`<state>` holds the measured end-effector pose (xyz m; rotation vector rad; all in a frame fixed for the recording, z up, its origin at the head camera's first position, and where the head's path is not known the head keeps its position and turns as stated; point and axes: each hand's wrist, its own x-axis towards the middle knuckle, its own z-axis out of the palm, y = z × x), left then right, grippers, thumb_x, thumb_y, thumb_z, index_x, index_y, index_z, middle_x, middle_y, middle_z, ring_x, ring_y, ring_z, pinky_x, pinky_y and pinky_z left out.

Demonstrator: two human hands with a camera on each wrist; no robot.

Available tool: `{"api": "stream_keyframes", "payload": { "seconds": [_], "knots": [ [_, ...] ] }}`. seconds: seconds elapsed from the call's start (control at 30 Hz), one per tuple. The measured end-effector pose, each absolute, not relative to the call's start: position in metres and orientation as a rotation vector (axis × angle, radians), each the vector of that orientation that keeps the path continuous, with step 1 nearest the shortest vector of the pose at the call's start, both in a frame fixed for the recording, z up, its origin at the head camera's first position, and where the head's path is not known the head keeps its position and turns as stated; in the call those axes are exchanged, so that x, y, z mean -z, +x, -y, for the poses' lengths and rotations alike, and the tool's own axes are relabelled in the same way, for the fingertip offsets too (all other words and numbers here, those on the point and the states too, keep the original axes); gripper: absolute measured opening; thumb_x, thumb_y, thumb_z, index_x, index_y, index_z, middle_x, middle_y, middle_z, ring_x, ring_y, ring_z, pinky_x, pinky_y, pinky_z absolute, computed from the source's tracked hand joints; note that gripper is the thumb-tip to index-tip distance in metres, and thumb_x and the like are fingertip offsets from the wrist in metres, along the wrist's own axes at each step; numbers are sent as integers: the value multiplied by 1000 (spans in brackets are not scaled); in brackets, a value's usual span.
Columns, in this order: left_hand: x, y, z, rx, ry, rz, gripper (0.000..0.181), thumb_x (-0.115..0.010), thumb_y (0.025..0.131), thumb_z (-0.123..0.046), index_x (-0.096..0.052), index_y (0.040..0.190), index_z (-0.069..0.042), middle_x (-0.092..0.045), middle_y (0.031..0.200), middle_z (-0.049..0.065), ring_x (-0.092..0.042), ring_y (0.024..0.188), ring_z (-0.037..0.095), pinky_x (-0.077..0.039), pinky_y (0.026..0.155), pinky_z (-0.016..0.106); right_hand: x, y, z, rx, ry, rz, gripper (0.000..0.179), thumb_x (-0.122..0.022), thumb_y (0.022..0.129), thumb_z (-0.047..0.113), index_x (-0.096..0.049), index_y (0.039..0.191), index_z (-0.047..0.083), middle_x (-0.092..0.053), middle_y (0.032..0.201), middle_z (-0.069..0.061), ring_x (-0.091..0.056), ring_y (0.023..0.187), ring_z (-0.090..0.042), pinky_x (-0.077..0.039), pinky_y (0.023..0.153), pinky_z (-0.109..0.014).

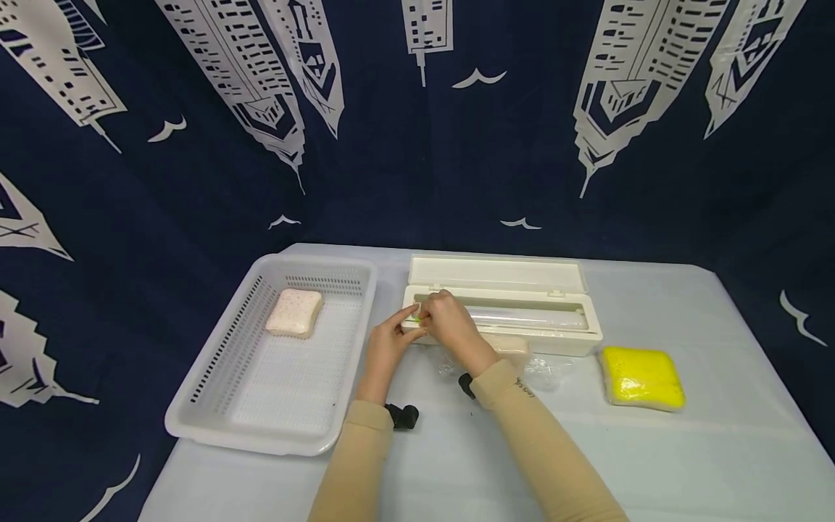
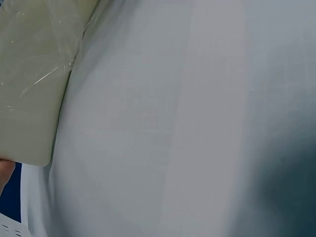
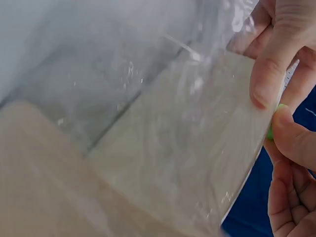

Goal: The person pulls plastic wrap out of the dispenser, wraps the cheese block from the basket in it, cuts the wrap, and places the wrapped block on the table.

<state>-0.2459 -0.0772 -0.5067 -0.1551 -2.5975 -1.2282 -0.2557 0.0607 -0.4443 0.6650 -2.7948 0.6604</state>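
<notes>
The small green piece (image 3: 269, 133) sits at the top front edge of the cream box (image 1: 561, 342), at its 9 o'clock end. The right hand (image 1: 450, 320) pinches this piece between thumb and finger. The left hand (image 1: 385, 349) grips the box's front wall at the same end, thumb on the outer face. Inside the box, a clear roll (image 1: 535, 317) extends toward 3 o'clock. From the right hand, a pale block (image 1: 513, 346) lies near 4 o'clock; the yellow block (image 1: 642, 378), farther out, between 3 and 4. The white basket (image 1: 277, 388) stands at 9 o'clock from the left hand.
</notes>
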Motion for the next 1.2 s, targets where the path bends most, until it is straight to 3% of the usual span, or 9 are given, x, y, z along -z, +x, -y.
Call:
{"api": "stream_keyframes", "payload": {
  "seconds": [0.57, 0.97, 1.2],
  "knots": [
    [509, -243, 71, 1264, -147, 2608, 51, -74, 71, -32, -65, 120, -22, -50, 55, -1, -40, 52, 7, -36, 47, 19, 438, -255, -92, -560, 718, 2866, 7, -76, 74, 1, -71, 76, 6, -67, 80, -4, -59, 80, -19, -52, 70, -26],
    [508, -245, 78, 1265, -144, 2561, 51, -77, 70, -29, -65, 119, -22, -37, 52, -5, -35, 51, 8, -33, 46, 20, 435, -249, -172, -670, 705, 2870, 7, -74, 75, 1, -71, 75, 7, -68, 79, -2, -58, 80, -20, -51, 73, -34],
    [508, -245, 77, 1286, -110, 2581, 51, -77, 70, -29, -65, 119, -24, -37, 52, -5, -36, 52, 7, -33, 47, 19, 439, -243, -195, -693, 682, 2841, 9, -76, 73, 1, -70, 75, 7, -67, 77, -2, -58, 78, -20, -50, 71, -35]
  ]
}}
